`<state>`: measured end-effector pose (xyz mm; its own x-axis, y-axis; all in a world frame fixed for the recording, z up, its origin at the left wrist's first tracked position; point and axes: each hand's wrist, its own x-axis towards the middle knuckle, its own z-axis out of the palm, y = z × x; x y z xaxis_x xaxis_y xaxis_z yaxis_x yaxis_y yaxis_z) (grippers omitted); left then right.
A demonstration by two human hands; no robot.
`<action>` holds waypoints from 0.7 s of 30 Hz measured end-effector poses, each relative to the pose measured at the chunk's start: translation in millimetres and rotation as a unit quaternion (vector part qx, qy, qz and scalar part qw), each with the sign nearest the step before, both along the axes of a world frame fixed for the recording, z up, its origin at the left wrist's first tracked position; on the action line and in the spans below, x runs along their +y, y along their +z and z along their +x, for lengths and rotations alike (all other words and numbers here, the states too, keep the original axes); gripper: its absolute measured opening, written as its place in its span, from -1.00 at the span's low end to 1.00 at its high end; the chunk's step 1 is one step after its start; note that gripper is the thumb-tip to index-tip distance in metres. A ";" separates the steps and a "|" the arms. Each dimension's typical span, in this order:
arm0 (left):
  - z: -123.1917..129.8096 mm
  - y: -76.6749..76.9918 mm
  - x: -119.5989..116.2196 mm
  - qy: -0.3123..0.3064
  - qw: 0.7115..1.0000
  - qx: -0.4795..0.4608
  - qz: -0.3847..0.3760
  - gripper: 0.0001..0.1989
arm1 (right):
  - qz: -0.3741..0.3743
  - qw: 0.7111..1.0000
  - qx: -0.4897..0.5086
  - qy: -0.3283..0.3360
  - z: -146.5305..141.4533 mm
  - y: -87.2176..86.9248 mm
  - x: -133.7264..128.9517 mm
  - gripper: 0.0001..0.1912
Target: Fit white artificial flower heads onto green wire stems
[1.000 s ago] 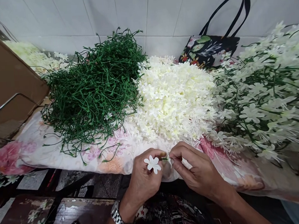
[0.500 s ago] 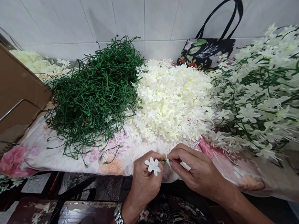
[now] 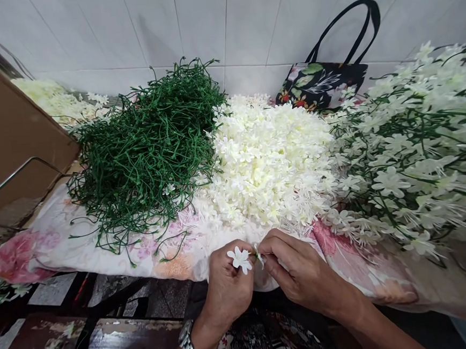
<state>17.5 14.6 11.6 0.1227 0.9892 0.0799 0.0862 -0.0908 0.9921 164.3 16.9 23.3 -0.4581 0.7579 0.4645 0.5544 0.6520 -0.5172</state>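
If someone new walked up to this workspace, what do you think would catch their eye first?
Probably the big tangle of green stems on the left of the flowered cloth, right against the bright heap of loose white blossoms in the middle. Next might come the bushy mass of stemmed white flowers on the right, and the black floral bag by the tiled wall.

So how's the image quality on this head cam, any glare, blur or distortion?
Head view: heaped cream-white blossoms near washed out at centre; head view: whitish sheen on the worn dark-brown board, deep shadow below the floral cloth; head view: wide-angle stretch in the green-stemmed white flowers; head view: small white blossom at the fingertips too small to read.
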 end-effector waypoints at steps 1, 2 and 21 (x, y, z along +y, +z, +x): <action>-0.2 0.6 0.0 -0.001 1.000 -0.005 -0.010 -0.88 | -0.004 1.000 0.004 0.000 0.4 -0.5 -0.3 -0.82; -0.6 1.6 0.0 -0.002 1.000 -0.009 -0.023 -0.89 | -0.010 1.000 0.011 0.001 1.0 -0.9 -0.7 -0.82; -12.9 8.7 -1.4 -0.061 0.993 -0.059 -0.086 -0.87 | 0.101 0.993 -0.063 0.026 3.6 17.4 -9.7 -0.83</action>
